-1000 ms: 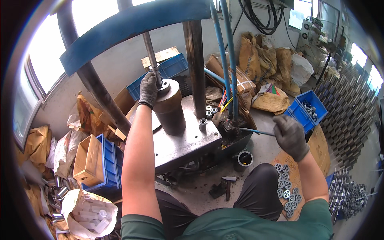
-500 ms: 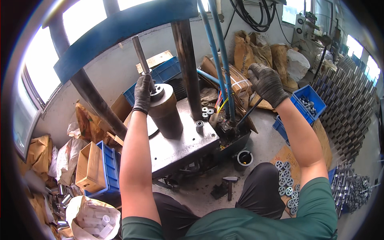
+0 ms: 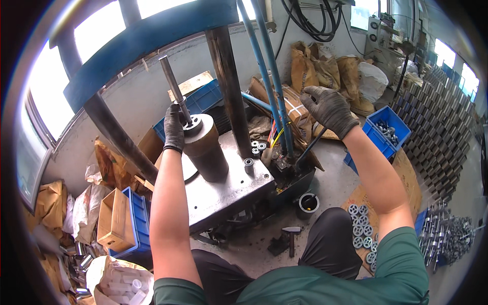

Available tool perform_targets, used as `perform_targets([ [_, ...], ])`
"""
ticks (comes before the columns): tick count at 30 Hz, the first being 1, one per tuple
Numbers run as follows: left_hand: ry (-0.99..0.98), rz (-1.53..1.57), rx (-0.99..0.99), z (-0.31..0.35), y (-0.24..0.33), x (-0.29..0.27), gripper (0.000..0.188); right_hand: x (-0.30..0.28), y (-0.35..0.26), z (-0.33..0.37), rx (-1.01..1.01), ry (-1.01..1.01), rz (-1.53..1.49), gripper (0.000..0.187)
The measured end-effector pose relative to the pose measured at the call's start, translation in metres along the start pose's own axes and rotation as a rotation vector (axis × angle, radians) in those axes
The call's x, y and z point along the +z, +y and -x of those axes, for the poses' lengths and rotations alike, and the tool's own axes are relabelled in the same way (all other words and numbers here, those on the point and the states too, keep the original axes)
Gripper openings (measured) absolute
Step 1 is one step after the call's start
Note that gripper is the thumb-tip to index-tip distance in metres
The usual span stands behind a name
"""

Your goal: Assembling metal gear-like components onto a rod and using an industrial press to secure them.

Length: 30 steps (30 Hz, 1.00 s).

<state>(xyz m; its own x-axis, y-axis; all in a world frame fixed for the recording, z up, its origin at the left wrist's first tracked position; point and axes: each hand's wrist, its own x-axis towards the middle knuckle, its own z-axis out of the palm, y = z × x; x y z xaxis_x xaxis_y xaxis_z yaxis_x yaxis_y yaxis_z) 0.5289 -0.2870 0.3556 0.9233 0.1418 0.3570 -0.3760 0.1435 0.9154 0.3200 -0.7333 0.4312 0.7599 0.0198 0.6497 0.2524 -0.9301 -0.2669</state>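
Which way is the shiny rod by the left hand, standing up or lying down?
Standing up: the rod rises from the disc on the dark cylinder, its top end upward.

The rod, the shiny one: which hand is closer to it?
Left. The left hand is at the lower part of the rod; the right hand is away, to its right.

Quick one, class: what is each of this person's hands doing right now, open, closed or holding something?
Left hand: closed on the metal shaft.
Right hand: partly curled at the lever's upper end; grip cannot be told.
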Motion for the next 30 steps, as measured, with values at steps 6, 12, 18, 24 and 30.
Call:
perform_targets([
  [6,0.112,-0.049,0.171,0.007,0.003,0.004,0.041,-0.006,-0.002,-0.002,0.058,-0.088,-0.079,0.069],
  [12,0.213,-0.722,1.057,0.103,0.002,0.047,0.038,-0.008,0.0,0.001,0.145,-0.097,-0.056,0.067],
  [18,-0.425,-1.15,0.783,0.2,-0.071,0.085,0.032,-0.008,-0.001,0.002,0.142,-0.124,0.133,0.041],
  [24,-0.473,-1.312,0.713,0.203,-0.132,0.09,0.027,-0.011,0.0,0.008,0.157,-0.166,0.146,0.037],
  [30,-0.428,-1.275,0.649,0.199,-0.146,0.089,0.024,-0.018,-0.001,0.04,0.029,-0.031,0.131,0.03],
])
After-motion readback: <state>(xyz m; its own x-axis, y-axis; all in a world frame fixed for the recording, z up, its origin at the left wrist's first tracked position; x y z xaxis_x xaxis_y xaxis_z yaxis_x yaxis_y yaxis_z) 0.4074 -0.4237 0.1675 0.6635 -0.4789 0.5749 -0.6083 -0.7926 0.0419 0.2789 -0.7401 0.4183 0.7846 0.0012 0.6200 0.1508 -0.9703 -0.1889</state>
